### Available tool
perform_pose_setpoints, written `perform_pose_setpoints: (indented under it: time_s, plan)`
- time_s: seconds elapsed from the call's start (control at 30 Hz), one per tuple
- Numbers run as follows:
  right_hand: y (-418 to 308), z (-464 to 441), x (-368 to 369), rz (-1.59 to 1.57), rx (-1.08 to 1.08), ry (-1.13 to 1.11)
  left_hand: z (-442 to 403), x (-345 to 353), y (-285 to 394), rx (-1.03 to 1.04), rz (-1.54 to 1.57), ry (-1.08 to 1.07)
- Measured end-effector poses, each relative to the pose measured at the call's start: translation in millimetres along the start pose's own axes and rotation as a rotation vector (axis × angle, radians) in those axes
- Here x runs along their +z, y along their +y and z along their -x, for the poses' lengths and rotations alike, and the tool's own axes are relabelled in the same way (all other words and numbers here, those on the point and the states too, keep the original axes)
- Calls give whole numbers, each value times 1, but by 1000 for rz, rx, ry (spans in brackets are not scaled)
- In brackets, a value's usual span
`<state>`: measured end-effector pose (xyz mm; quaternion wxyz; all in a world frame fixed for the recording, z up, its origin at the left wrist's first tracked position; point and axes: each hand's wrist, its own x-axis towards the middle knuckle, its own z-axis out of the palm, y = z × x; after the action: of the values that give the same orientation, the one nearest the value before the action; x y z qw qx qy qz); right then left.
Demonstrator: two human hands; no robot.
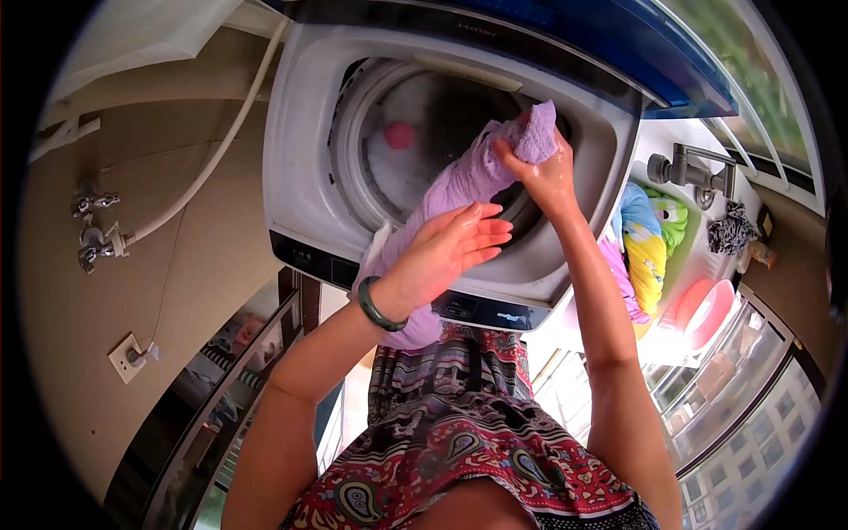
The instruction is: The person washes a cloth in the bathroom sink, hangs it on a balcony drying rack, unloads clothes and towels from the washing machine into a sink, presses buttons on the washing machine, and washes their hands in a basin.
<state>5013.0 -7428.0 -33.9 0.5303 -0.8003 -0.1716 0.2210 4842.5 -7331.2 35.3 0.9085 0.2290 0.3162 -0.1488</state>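
Note:
A long lilac towel (468, 177), bunched into a roll, stretches across the open top of a washing machine (300, 150). My right hand (543, 175) is closed around its upper end, over the right side of the drum. My left hand (442, 252), with a dark green bangle (380, 305) at the wrist, lies against the towel's lower part, fingers stretched out and apart. The towel's lower end hangs over the front control panel (455, 307). Inside the drum, a round pink thing (398, 135) sits amid whitish foam.
The blue lid (609, 35) stands raised behind the drum. At the right, a sink holds colourful cloths (649, 252) below a metal faucet (693, 168), with a pink basin (707, 309) nearby. On the left wall are a hose (212, 159), taps (97, 234) and a plugged socket (128, 358).

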Motion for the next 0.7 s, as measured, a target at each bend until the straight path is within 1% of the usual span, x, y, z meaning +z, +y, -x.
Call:
perform_pose_setpoints:
  time_s: [0.03, 0.07, 0.13, 0.17, 0.2, 0.27, 0.3, 0.33, 0.4, 0.43, 0.47, 0.5, 0.53, 0.6, 0.63, 0.67, 0.7]
  plan:
    - [-19, 0, -7, 110, -226, 15, 4, 10, -17, -78, 163, 19]
    - [-41, 0, -14, 219, -453, 29, 3, 10, -35, -76, 345, 9]
    - [-82, 4, -26, 169, -609, -4, -10, -4, -52, 145, 643, -56]
    - [-96, 8, -31, 68, -637, 2, -14, -5, -47, 278, 689, -35]
    - [-100, 10, -34, -49, -693, -8, -15, -4, -38, 347, 823, -120]
    - [-95, 24, -37, -310, -718, -67, -19, 6, -29, 568, 813, -33]
    - [-86, 34, -40, -352, -671, -142, -23, 3, -28, 566, 833, -36]
    - [-75, 46, -39, -433, -619, -141, -27, -2, -24, 585, 817, 1]
    - [-54, 80, -36, -562, -208, -11, -31, -7, -18, 630, 816, 37]
    - [-51, 90, -32, -695, 21, 23, -32, -5, -17, 703, 721, 167]
    - [-34, 95, -33, -691, 128, 28, -34, -3, -17, 763, 623, 300]
    - [-14, 94, -32, -757, 331, 34, -38, -3, -17, 814, 612, 364]
    - [2, 92, -30, -816, 536, 41, -41, -10, -20, 819, 626, 373]
    - [10, 78, -12, -780, 727, 61, -48, -23, -29, 756, 568, 408]
    - [32, 74, -5, -750, 759, 30, -49, -29, -31, 737, 592, 410]
    - [20, 65, 5, -732, 802, 1, -50, -33, -34, 729, 609, 423]
    - [20, 54, 10, -686, 878, -79, -51, -38, -37, 713, 558, 442]
